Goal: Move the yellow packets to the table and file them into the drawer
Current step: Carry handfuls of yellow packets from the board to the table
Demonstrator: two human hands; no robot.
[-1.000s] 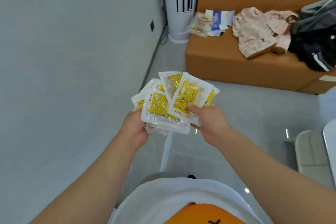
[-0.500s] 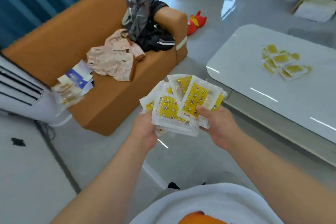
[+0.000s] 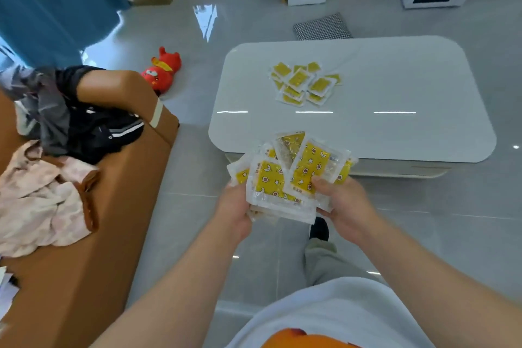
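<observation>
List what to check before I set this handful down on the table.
1. Left hand grips the held packets: ok.
2. Right hand holds them too, thumb on top: ok.
3. Bare table in front of the pile for setting down: ok.
4. Floor between me and the table free of clutter: ok.
5. Drawer open and ready: cannot tell, no open drawer shows.

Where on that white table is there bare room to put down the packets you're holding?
On the table, the right half beyond the pile of packets is bare; so is the near strip between pile and front edge. Only the pile's spot, far left of centre, is crowded.
</observation>
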